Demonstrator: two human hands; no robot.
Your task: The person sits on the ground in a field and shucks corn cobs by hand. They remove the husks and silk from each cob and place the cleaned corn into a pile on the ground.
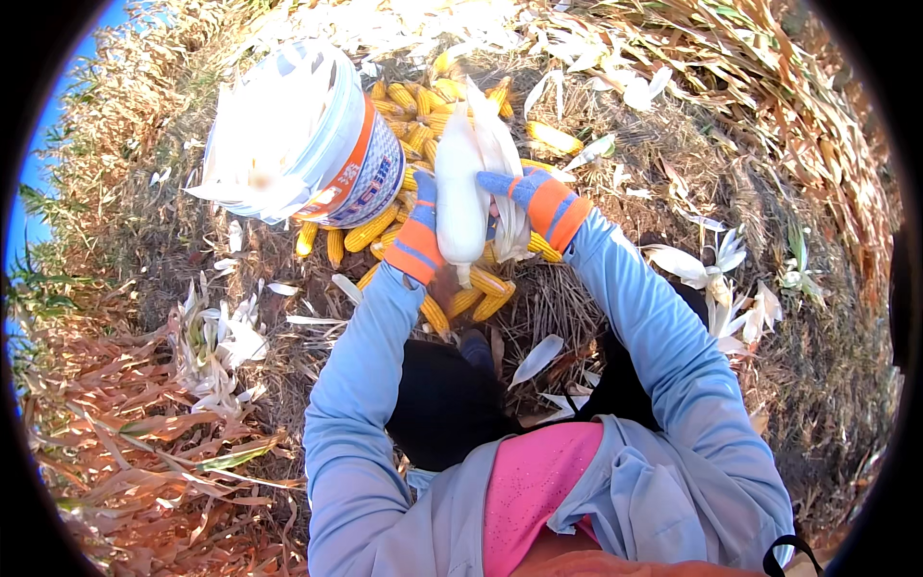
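In front of me, above a heap of yellow corn cobs [422,115], is an ear of corn in pale husk [461,195] with its stalk end towards me. My left hand [424,227], in a blue and orange knit glove, grips its left side. On the other side my right hand [541,198], gloved alike, holds a loose flap of husk [505,166] that stands apart from the ear. The husk and ear hide some of the fingers. Several bare cobs [479,292] lie just below the ear, close to my feet.
A white plastic bucket [382,169] with printed writing leans beside the heap at left, filled with pale husks [274,137]. Stripped husks [223,342] litter the ground on both sides. Dry corn stalks [815,94] lie at upper right, and dry leaves [144,461] at lower left.
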